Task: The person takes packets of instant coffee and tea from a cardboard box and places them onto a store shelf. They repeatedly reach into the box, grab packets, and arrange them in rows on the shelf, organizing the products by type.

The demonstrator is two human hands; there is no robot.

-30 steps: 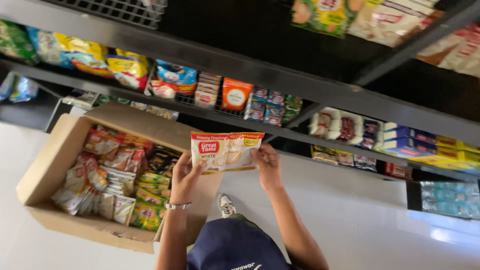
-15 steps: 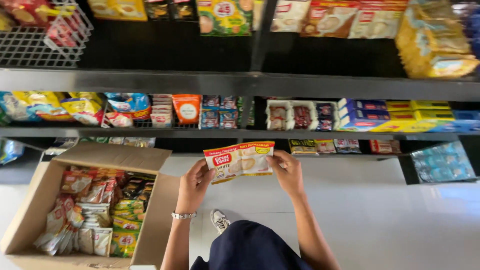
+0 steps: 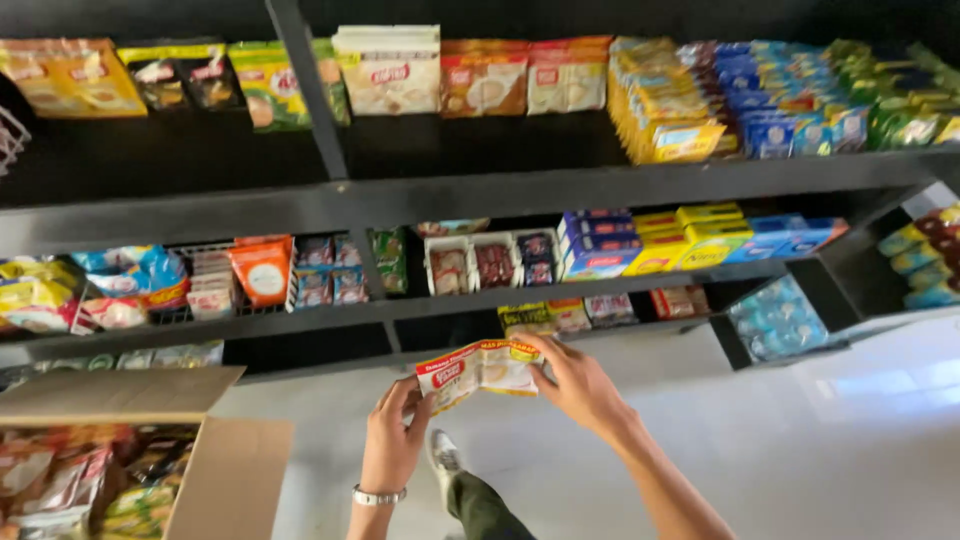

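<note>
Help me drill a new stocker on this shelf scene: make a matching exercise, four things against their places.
Things:
1. packet
2. cardboard box
3. wristwatch
4. orange pouch

Places:
A. on the left wrist
B. on the middle shelf, left part
C. on the floor at lower left, flaps open
D. held between the left hand and the right hand

Pairs: 1-D, 2-C, 3-A, 4-B
</note>
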